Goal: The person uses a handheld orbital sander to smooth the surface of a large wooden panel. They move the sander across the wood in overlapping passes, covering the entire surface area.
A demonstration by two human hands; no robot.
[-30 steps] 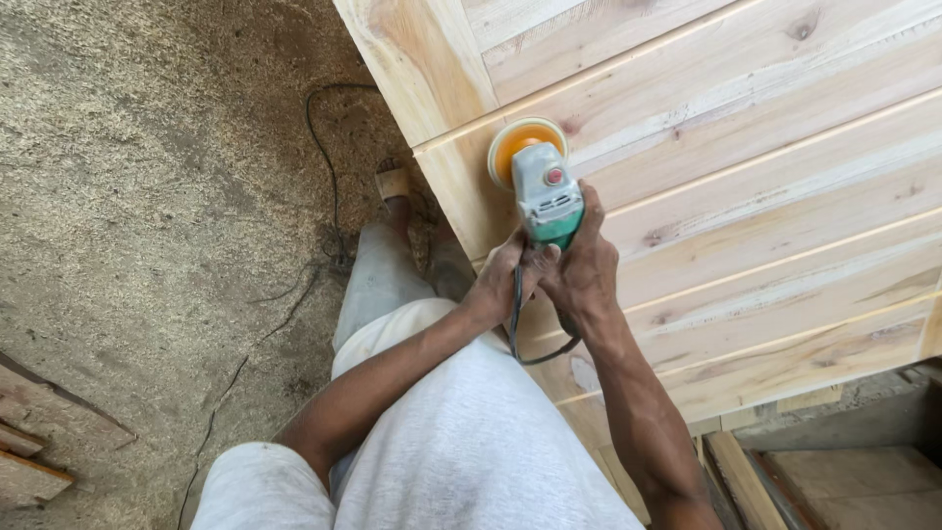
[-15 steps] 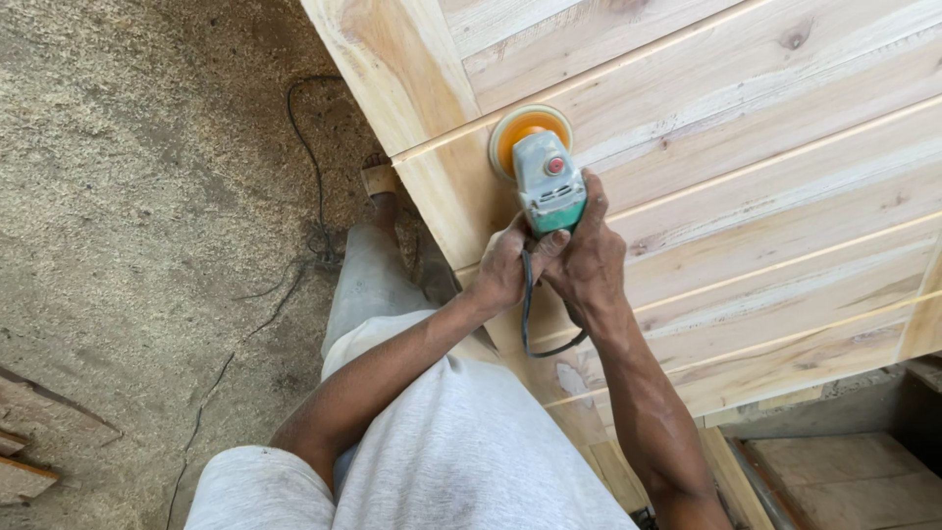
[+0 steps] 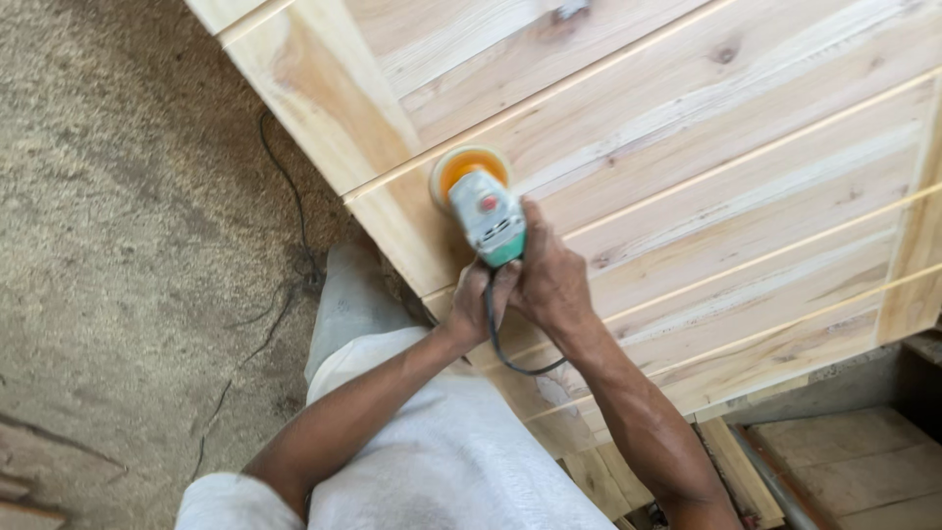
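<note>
A hand-held power sander with a grey and green body and an orange round pad presses on a large panel of pale wooden planks. My right hand wraps the tool's rear grip from the right side. My left hand clasps the same grip from below and left. The sander's black cord loops down between my wrists. The pad sits near the panel's left edge, on a plank next to a groove.
A rough concrete floor lies to the left, with a thin black cable trailing across it. More wooden boards lie at the lower right. My legs in light clothing fill the bottom middle.
The sander and both hands have slid up the panel along the plank near its left edge. The camera view has shifted, showing more of the panel.
</note>
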